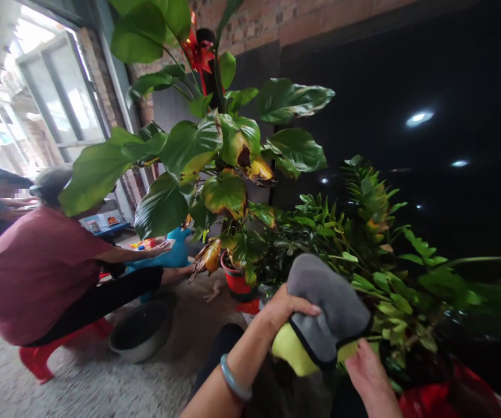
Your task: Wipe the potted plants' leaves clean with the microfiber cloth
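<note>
A thick two-sided cleaning cloth (pixel 328 302), grey on one face and yellow on the other with a dark border, is held up in front of me. My left hand (pixel 291 310), below a pale bangle (pixel 235 377), is closed on its left side with the thumb over the grey face. At the cloth's lower right corner, my right hand (pixel 366 368) has its fingertips pressed on the yellow side; part of those fingers is hidden. Just behind the cloth are the green leaves of potted plants (pixel 389 296).
A large leafy plant (pixel 228 194) with browned leaf edges grows from a red pot (pixel 236 281). At left, a person in a red shirt (pixel 54 267) sits on a red stool (pixel 36 363) beside a grey basin (pixel 141 331). A dark glossy panel (pixel 407 87) stands behind.
</note>
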The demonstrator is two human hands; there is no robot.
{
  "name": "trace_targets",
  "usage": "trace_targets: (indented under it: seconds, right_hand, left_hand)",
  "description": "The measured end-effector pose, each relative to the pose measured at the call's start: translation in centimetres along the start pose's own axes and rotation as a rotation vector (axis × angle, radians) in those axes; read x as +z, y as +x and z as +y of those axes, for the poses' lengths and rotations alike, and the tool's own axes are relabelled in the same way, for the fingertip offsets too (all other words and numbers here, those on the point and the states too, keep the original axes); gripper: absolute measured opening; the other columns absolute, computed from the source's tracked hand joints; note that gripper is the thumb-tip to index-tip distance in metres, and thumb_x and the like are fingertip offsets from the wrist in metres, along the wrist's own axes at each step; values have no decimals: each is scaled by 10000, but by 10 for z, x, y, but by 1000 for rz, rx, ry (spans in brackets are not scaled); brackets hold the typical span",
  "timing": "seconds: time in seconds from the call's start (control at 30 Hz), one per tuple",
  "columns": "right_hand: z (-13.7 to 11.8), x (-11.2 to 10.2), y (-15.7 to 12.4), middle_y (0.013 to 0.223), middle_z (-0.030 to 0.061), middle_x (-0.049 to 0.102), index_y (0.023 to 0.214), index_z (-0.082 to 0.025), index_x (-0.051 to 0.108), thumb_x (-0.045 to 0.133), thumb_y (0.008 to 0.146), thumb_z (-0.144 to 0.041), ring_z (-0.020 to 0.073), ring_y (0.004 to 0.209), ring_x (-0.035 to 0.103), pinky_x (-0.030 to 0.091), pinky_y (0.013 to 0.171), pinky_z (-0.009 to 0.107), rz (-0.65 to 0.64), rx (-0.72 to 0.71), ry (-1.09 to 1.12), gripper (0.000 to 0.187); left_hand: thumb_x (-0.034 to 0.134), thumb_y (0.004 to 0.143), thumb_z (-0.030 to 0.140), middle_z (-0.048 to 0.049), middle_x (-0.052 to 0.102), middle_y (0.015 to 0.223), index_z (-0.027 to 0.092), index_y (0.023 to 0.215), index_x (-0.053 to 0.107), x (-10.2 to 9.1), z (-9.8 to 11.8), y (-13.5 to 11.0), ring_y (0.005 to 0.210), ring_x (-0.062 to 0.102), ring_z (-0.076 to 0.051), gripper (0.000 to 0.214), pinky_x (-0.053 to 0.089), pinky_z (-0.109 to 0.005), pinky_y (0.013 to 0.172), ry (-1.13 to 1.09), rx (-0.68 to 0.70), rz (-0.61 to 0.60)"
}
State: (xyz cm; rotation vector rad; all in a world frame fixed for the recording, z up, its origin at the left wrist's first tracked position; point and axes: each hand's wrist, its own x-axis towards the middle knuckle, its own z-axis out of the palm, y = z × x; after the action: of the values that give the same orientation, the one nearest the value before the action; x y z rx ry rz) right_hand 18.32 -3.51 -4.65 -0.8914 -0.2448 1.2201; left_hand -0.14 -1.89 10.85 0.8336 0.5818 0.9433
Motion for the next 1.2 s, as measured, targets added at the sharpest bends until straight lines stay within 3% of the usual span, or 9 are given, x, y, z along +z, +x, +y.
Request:
trace_targets:
  seconds: [0.17, 0.3, 0.43, 0.57, 0.7, 0.83, 0.97, 1.07, 1.2]
  right_hand:
    - [-10, 9, -13, 824, 6, 685, 823, -249, 652, 753, 556, -347, 220, 849, 642, 482, 842, 426, -31, 77, 57, 301]
    - [-15, 10, -19, 857, 23, 683, 811, -251, 671, 740, 563, -345, 243, 866, 639, 468, 850, 467, -23, 99, 92, 274]
    - [-16, 5, -19, 807, 19, 672, 801, -255, 665, 746, 547, -348, 234, 815, 626, 476, 817, 450, -19, 89, 48, 282]
    - [-21, 9, -22, 769, 9, 669, 761, -258, 658, 749, 515, -353, 224, 801, 626, 471, 853, 452, 10, 105, 59, 279]
    - [-26, 17, -29, 759, 5, 682, 739, -256, 666, 743, 503, -346, 217, 768, 639, 458, 878, 464, 35, 112, 78, 265]
    - [-27, 22, -34, 749, 13, 685, 734, -254, 666, 723, 511, -344, 227, 773, 638, 448, 875, 464, 65, 121, 101, 247]
    - [-29, 25, -35, 734, 8, 677, 719, -255, 659, 706, 518, -314, 209, 732, 620, 441, 880, 456, 93, 151, 104, 215]
    - [-30, 25, -34, 720, 6, 666, 692, -256, 649, 696, 532, -322, 212, 722, 616, 437, 887, 473, 102, 144, 101, 180]
    - [-26, 21, -29, 780, 21, 669, 749, -247, 658, 701, 568, -366, 236, 781, 625, 431, 899, 512, 31, 95, 85, 220]
  left_hand:
    - [778, 370, 96, -77, 730, 721, 100, 767, 712, 25, 37, 31, 654, 657, -229, 402, 523, -340, 689, -101, 197, 138]
    - [724, 425, 62, -63, 690, 582, 105, 654, 667, -7, -11, 41, 546, 624, -214, 240, 518, -369, 640, -45, -18, 408]
    - [725, 442, 59, -114, 708, 643, 72, 723, 685, -23, -40, 24, 629, 671, -267, 285, 529, -418, 715, -114, -179, 273]
    - [751, 435, 82, -106, 734, 743, 84, 865, 709, 1, 12, 14, 726, 685, -298, 433, 522, -440, 781, -150, 51, 141]
    - [772, 438, 75, -68, 735, 723, 115, 844, 701, 1, 49, 18, 733, 684, -273, 414, 513, -429, 816, -121, 200, 260]
    - [725, 459, 66, -78, 696, 579, 85, 705, 684, -28, 0, 13, 674, 685, -288, 250, 516, -446, 790, -90, -92, 404]
    - [721, 450, 27, -105, 742, 739, 82, 824, 712, -33, -35, -13, 777, 699, -307, 379, 518, -433, 820, -150, -164, 101]
    - [715, 483, 45, -110, 750, 796, 79, 902, 705, -24, 3, -24, 804, 702, -302, 421, 523, -422, 841, -215, -93, 73]
    - [669, 642, 174, -73, 743, 720, 105, 879, 681, -31, 63, -9, 736, 710, -263, 248, 540, -403, 826, -410, 84, 318]
